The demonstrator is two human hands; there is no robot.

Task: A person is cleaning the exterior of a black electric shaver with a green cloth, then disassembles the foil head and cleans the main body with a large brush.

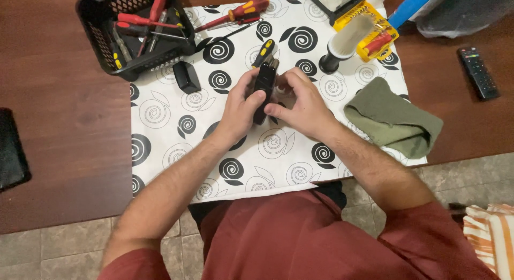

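Both my hands are on the black device [264, 90], held upright over the middle of the spiral-print cloth [160, 119]. My left hand [240, 111] is wrapped around its left side, thumb pressed on the front. My right hand [302, 103] grips the other side, fingers curled behind it. From the device: a small black block [187, 76] lies at 9 o'clock, the black basket [101, 39] full of red screwdrivers at 10, a yellow-and-black screwdriver [264, 52] right at 12, a brush [342, 44] at 1 with the yellow bit case [375, 31] past it, and a green rag [393, 119] at 3. A remote [478, 72] sits far right on the table [64, 108].
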